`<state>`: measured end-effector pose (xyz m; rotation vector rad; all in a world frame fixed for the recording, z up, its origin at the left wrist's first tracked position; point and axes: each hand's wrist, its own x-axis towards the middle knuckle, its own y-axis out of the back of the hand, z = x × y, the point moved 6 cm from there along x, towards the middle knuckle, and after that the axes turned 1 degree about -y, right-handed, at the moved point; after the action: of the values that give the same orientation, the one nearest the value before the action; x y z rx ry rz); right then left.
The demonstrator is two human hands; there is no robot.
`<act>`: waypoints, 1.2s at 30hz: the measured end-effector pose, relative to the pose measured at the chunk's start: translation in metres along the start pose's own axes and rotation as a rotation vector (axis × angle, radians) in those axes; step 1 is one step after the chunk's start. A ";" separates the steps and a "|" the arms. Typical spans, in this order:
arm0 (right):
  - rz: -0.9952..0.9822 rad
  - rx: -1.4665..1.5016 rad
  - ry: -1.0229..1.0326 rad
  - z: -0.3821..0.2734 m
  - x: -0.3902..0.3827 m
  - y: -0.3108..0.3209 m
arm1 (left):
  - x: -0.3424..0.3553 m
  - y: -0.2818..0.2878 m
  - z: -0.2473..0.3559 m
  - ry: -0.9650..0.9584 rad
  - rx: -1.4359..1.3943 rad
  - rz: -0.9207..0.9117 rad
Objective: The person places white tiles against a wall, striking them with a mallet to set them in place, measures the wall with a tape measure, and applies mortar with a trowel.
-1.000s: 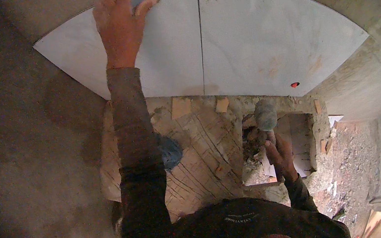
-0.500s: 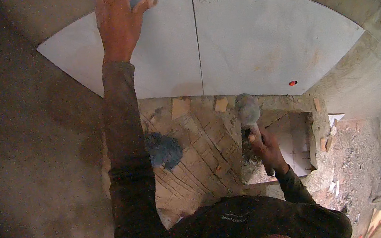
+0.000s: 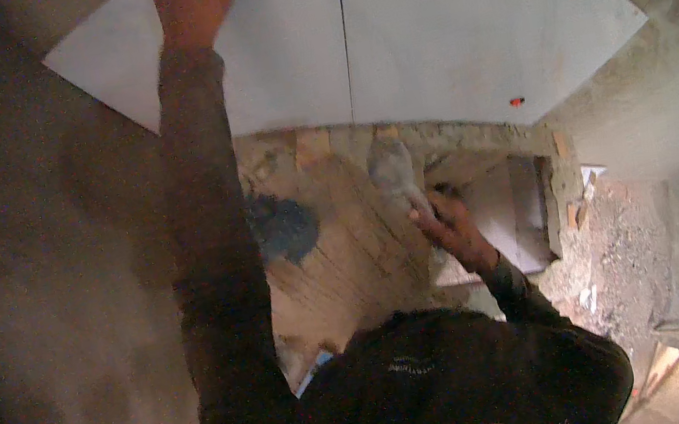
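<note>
Two large white tiles stand side by side, the left tile (image 3: 289, 60) and the right tile (image 3: 436, 37), with a thin dark joint between them. My left hand (image 3: 196, 8) is raised against the upper part of the left tile. Its fingers run past the top of the picture, so their pose is hidden. My right hand (image 3: 454, 234) is wrapped round the handle of a mallet with a grey, rounded head (image 3: 389, 160), slightly blurred. That head sits just below the tiles' lower edge, near the joint; whether it touches anything I cannot tell.
A framed rectangular recess (image 3: 551, 223) lies right of the mallet. Small tan spacer pieces (image 3: 313, 145) line the tiles' lower edge. A blue-grey patch (image 3: 284, 225) marks the scored surface. An orange-red spot (image 3: 517, 102) shows in the right tile's hole. Rubble (image 3: 629, 246) lies right; bare wall (image 3: 58, 283) left.
The view has shifted, so the tiles sit higher in the picture and my left fingers have left it. My right hand has brought the mallet leftward, away from the recess.
</note>
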<state>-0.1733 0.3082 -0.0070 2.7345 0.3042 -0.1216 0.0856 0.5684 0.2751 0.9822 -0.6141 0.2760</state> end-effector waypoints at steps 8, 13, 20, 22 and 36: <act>-0.133 -0.351 0.105 0.043 -0.034 -0.028 | 0.002 0.007 0.003 -0.348 0.226 0.302; -0.220 -0.447 0.129 0.071 -0.055 -0.047 | 0.002 0.012 0.002 -0.355 0.076 0.302; -0.291 -0.534 0.056 0.068 -0.072 -0.038 | 0.007 0.002 -0.002 -0.299 0.096 0.240; -0.219 -0.496 0.049 0.078 -0.079 -0.032 | 0.007 0.002 0.001 -0.348 0.100 0.259; -0.071 -0.510 0.273 0.002 -0.008 -0.002 | -0.019 0.013 0.000 -0.298 0.031 0.372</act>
<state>-0.1818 0.3079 -0.0087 2.2301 0.4391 0.2764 0.0640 0.5769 0.2725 0.9426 -1.0709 0.4734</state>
